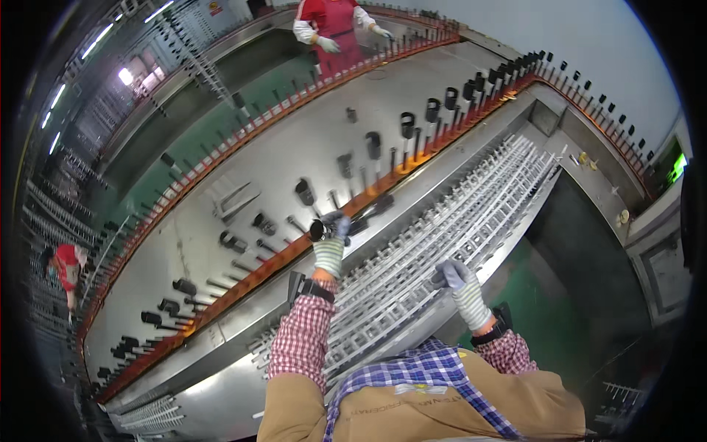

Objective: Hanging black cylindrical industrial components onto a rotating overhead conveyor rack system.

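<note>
My left hand [336, 224], in a grey-and-white striped glove, is closed around a black hollow cylindrical part [317, 230] beside the conveyor's orange rail [294, 251]. More dark parts lie just right of that hand, blurred. My right hand [455, 275], gloved the same way, is lower and to the right, at the near edge of the metal racks [412, 274]. Its fingers are pressed together; whatever is between them is too small to make out. Several black cup-shaped parts [407, 125] stand on upright pins along the rail, on both sides of my left hand.
A steel tabletop [287, 147] spans the area inside the looped rail, with a bent metal frame [237, 200] on it. Across it stands a person in red [340, 33] with white gloves; another person [68, 269] is far left. A steel ledge [589, 173] is at right.
</note>
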{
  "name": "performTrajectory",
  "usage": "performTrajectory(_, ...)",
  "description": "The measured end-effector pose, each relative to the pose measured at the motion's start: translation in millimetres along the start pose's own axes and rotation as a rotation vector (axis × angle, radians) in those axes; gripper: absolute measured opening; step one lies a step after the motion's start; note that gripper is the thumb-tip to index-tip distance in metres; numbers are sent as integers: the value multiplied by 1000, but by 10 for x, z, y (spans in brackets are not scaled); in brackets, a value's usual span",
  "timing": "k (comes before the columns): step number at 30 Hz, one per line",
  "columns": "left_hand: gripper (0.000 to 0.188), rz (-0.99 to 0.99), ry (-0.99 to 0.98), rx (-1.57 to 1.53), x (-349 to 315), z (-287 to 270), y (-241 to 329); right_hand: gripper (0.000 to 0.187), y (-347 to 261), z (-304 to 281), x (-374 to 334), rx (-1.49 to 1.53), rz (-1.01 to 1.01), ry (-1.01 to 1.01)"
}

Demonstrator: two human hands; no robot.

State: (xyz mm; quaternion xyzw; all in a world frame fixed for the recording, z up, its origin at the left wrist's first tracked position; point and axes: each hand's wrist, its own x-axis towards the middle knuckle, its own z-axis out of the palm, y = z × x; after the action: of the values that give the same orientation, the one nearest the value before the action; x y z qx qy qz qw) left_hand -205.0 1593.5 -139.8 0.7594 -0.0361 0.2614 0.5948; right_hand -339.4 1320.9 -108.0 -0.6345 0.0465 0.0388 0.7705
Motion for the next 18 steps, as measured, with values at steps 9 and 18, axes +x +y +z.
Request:
performTrajectory(9,34,-566,327,183,638,359,238,43,-242,-770,1793,-30,-101,37)
performTrajectory(18,21,906,-329,3351,-1309,-289,882,23,-181,-349,3957,-850,-617,-152)
